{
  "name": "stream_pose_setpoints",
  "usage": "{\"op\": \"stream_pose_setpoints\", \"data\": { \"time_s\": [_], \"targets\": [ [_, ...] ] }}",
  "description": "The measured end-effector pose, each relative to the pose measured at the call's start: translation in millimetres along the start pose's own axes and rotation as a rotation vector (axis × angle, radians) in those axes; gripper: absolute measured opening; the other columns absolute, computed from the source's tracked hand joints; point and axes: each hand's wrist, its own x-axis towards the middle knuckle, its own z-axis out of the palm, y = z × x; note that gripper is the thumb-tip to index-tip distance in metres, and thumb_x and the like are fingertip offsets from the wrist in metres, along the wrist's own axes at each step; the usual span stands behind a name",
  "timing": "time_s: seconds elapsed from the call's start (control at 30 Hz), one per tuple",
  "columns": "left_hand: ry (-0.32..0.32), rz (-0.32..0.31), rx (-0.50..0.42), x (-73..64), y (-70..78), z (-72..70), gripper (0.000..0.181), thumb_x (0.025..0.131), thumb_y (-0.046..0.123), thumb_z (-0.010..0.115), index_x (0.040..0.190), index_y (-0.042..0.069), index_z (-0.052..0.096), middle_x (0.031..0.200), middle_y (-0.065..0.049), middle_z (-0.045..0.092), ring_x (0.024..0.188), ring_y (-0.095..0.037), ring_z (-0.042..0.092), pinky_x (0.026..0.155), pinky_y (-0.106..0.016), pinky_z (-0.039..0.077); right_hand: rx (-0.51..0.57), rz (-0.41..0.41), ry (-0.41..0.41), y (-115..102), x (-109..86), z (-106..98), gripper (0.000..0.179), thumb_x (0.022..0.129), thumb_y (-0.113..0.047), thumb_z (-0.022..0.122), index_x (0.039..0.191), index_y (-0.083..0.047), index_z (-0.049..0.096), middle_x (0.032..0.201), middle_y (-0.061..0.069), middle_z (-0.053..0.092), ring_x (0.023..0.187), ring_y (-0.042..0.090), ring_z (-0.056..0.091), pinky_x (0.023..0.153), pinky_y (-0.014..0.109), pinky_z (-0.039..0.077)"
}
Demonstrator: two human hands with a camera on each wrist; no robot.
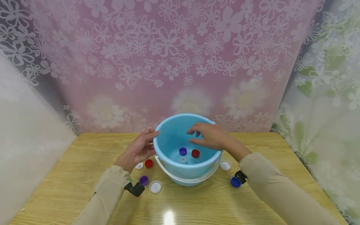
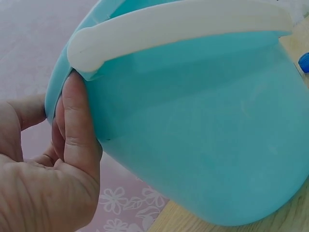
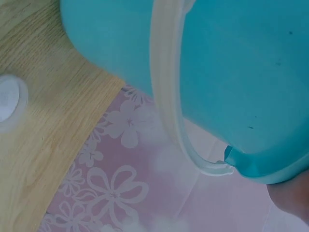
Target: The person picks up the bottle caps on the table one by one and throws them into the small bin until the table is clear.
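A light blue bucket [image 1: 180, 170] with a white handle [image 1: 194, 180] stands on the wooden table. My left hand [image 1: 139, 148] grips its rim at the left, thumb over the edge and fingers against the outer wall [image 2: 193, 130]. Over the bucket's opening is my right hand [image 1: 209, 136], its fingers loosely bent and nothing visible between them. Inside the bucket lie a purple bottle cap [image 1: 183, 152], a red bottle cap [image 1: 195, 153] and a white bottle cap [image 1: 183, 160]. Only a bit of the right hand [image 3: 292, 195] shows in the right wrist view, beside the rim.
Left of the bucket on the table [image 1: 197, 206] lie a red cap [image 1: 148, 163], a purple cap [image 1: 144, 180] and white caps [image 1: 155, 187]. To the right are a white cap [image 1: 225, 165] and a blue cap [image 1: 235, 182]. A flowered curtain [image 1: 180, 62] hangs behind.
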Motion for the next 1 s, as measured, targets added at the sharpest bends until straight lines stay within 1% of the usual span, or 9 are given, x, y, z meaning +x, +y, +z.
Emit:
{"op": "stream_pose_setpoints", "data": {
  "time_s": [0.1, 0.17, 0.3, 0.4, 0.6, 0.7, 0.8, 0.9, 1.0],
  "targets": [
    [0.015, 0.007, 0.017, -1.1, 1.0, 0.1, 0.016, 0.098, 0.018, 0.056, 0.103, 0.011, 0.043, 0.083, -0.009, 0.061, 0.064, -0.021, 0.069, 0.054, -0.027, 0.056, 0.051, -0.012, 0.039, 2.2, 0.8, 0.4, 0.032, 0.094, -0.036, 0.062, 0.120, -0.018, 0.065, 0.112, -0.004, 0.062, 0.097, 0.014, 0.058, 0.077, 0.031, 0.051],
    [0.026, 0.011, 0.029, -1.5, 1.6, 0.3, 0.017, 0.098, 0.018, 0.057, 0.104, 0.010, 0.043, 0.084, -0.009, 0.060, 0.063, -0.020, 0.068, 0.054, -0.027, 0.056, 0.085, -0.030, 0.079, 4.0, 0.9, 0.8, 0.030, 0.095, -0.034, 0.060, 0.118, -0.017, 0.065, 0.109, -0.006, 0.062, 0.095, 0.012, 0.057, 0.078, 0.031, 0.051],
    [0.031, 0.012, 0.047, -2.1, 1.7, 2.3, 0.018, 0.098, 0.016, 0.056, 0.105, 0.009, 0.041, 0.086, -0.010, 0.058, 0.061, -0.019, 0.067, 0.054, -0.026, 0.056, 0.159, -0.086, 0.196, 9.6, -0.6, 1.7, 0.022, 0.096, -0.025, 0.060, 0.113, -0.015, 0.067, 0.106, -0.004, 0.062, 0.093, 0.012, 0.058, 0.081, 0.036, 0.052],
    [0.021, 0.009, 0.057, -2.4, 1.0, 3.6, 0.017, 0.099, 0.016, 0.054, 0.106, 0.008, 0.040, 0.087, -0.011, 0.057, 0.061, -0.018, 0.067, 0.055, -0.026, 0.056, 0.180, -0.121, 0.283, 12.3, -3.1, 1.4, 0.018, 0.095, -0.020, 0.060, 0.110, -0.013, 0.068, 0.105, -0.003, 0.061, 0.093, 0.013, 0.059, 0.082, 0.038, 0.052],
    [0.021, 0.024, 0.063, -2.0, -0.8, 3.2, 0.019, 0.098, 0.017, 0.055, 0.105, 0.008, 0.041, 0.086, -0.011, 0.056, 0.059, -0.017, 0.066, 0.054, -0.025, 0.056, 0.214, -0.157, 0.415, 13.2, -10.6, -2.8, 0.015, 0.095, -0.013, 0.060, 0.108, -0.010, 0.067, 0.109, 0.003, 0.060, 0.097, 0.019, 0.058, 0.084, 0.041, 0.051],
    [0.028, 0.040, 0.065, -2.2, -2.1, 2.4, 0.019, 0.098, 0.017, 0.056, 0.106, 0.007, 0.041, 0.085, -0.010, 0.055, 0.058, -0.016, 0.065, 0.053, -0.024, 0.055, 0.228, -0.167, 0.489, 17.2, -21.4, -8.4, 0.015, 0.093, -0.009, 0.062, 0.107, -0.006, 0.067, 0.111, 0.006, 0.060, 0.098, 0.021, 0.057, 0.083, 0.042, 0.052],
    [0.024, 0.056, 0.073, -2.3, -2.8, 1.3, 0.021, 0.098, 0.018, 0.056, 0.106, 0.007, 0.041, 0.084, -0.009, 0.056, 0.059, -0.016, 0.065, 0.054, -0.024, 0.055, 0.209, -0.148, 0.533, 27.7, -39.3, -13.2, 0.017, 0.094, -0.008, 0.061, 0.109, -0.005, 0.066, 0.112, 0.006, 0.058, 0.097, 0.020, 0.057, 0.080, 0.040, 0.052],
    [0.017, 0.061, 0.067, -2.5, -2.8, 1.6, 0.021, 0.097, 0.018, 0.057, 0.106, 0.007, 0.041, 0.084, -0.009, 0.056, 0.059, -0.016, 0.065, 0.055, -0.024, 0.056, 0.156, -0.110, 0.527, 45.1, -61.7, -14.0, 0.019, 0.095, -0.010, 0.060, 0.113, -0.007, 0.065, 0.115, 0.003, 0.057, 0.095, 0.017, 0.058, 0.077, 0.037, 0.053],
    [0.015, 0.057, 0.060, -2.1, -2.9, 2.0, 0.022, 0.098, 0.018, 0.057, 0.106, 0.007, 0.041, 0.084, -0.009, 0.056, 0.059, -0.016, 0.065, 0.054, -0.024, 0.055, 0.092, -0.058, 0.495, 60.5, -84.1, -12.6, 0.021, 0.095, -0.012, 0.061, 0.116, -0.009, 0.064, 0.117, 0.004, 0.056, 0.092, 0.017, 0.060, 0.073, 0.037, 0.055]
  ]
}}
